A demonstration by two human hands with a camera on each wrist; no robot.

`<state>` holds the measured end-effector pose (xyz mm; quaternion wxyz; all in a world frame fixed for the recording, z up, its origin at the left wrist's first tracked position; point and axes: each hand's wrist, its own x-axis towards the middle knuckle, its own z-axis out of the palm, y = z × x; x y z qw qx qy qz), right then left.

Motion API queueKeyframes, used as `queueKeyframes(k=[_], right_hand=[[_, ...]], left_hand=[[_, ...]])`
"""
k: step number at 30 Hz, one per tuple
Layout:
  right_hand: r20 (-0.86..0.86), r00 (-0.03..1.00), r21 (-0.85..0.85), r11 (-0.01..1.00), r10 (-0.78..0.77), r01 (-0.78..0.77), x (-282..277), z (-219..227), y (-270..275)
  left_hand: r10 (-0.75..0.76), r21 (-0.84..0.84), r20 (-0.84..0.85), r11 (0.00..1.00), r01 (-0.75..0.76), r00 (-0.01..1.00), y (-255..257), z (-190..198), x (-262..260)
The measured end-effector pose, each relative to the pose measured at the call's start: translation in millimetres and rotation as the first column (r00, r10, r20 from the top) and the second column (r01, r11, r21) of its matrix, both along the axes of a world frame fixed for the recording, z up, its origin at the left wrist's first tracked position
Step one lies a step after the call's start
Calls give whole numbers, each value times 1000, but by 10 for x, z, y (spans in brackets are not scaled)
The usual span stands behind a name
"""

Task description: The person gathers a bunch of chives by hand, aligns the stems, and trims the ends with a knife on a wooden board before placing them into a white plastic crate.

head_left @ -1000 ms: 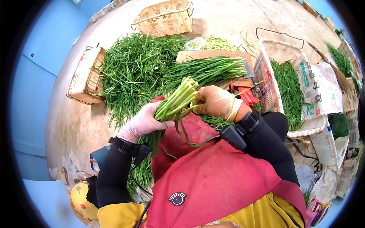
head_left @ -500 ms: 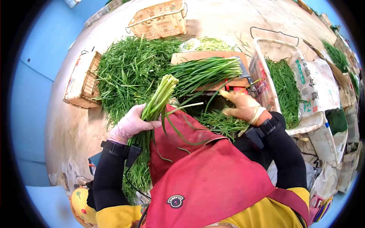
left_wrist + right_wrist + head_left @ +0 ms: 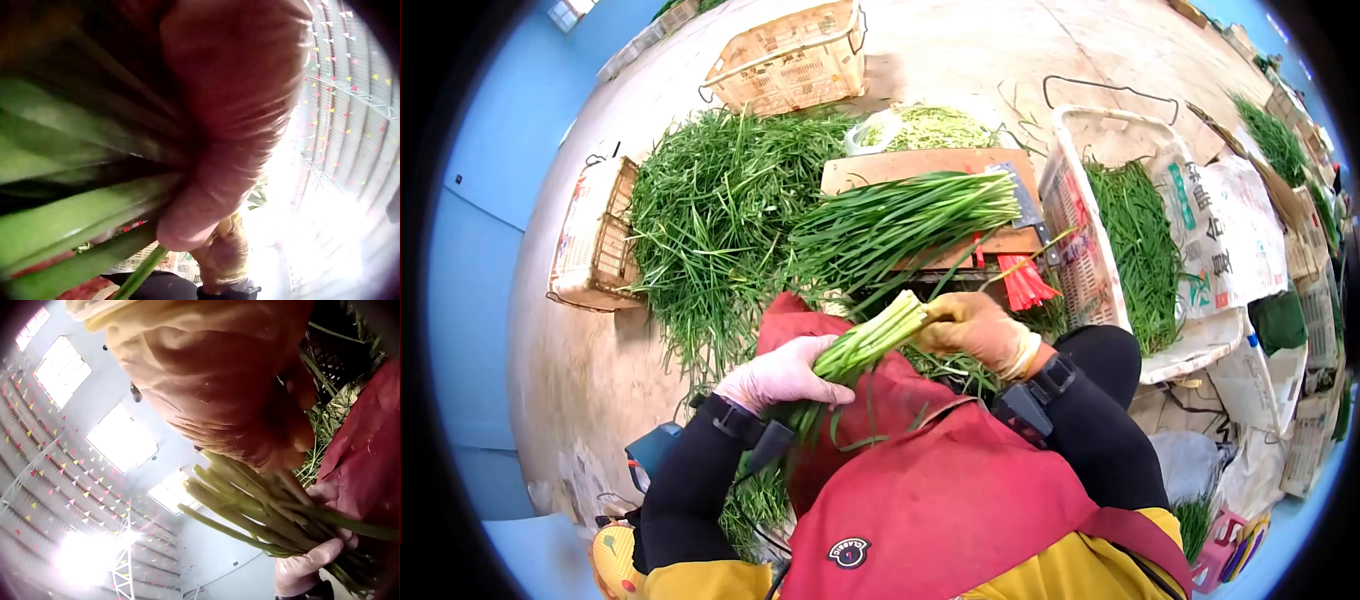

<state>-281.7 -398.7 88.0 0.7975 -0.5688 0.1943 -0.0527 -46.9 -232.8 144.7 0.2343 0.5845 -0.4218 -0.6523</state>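
My gloved left hand (image 3: 785,376) grips a bunch of garlic chives (image 3: 872,338) over the red apron, its pale cut ends pointing up and to the right. In the left wrist view, broad green leaves (image 3: 69,215) fan out beneath the thumb. At the cut ends is my right hand (image 3: 982,332), in a yellowish glove. The right wrist view shows its curled fingertips pinching a stalk (image 3: 295,486) at the side of the bunch. A trimmed pile of chives (image 3: 930,210) lies ahead on a wooden board (image 3: 880,166), beside a cleaver (image 3: 1028,205).
A large heap of loose chives (image 3: 710,205) spreads on the left, by a plastic crate (image 3: 595,245). Another crate (image 3: 790,65) stands behind. To the right, a white basket (image 3: 1090,225) holds more chives. Red strips (image 3: 1027,284) hang at the board's front edge.
My right hand moved away from the bunch to the right with its fingers spread, then came back to the cut ends. The bunch has tilted lower and to the right in my left hand.
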Motion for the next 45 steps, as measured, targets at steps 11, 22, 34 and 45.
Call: queueKeyframes(k=[11, 22, 34, 45], right_hand=[[52, 892, -752, 570, -449, 331, 120, -368, -1545], [-28, 990, -964, 264, -135, 9, 1302, -651, -2034], [-432, 890, -899, 140, -144, -414, 1852, -1115, -2178], [-96, 968, -923, 384, -233, 1, 1565, -1051, -2021]], left_hand=[[169, -121, 348, 984, -134, 922, -864, 448, 1156], [242, -28, 161, 970, -241, 957, -1989, -416, 1712], [207, -89, -73, 973, -213, 976, -2500, -1836, 1807], [225, -386, 379, 920, -68, 898, -2498, -1978, 1587]])
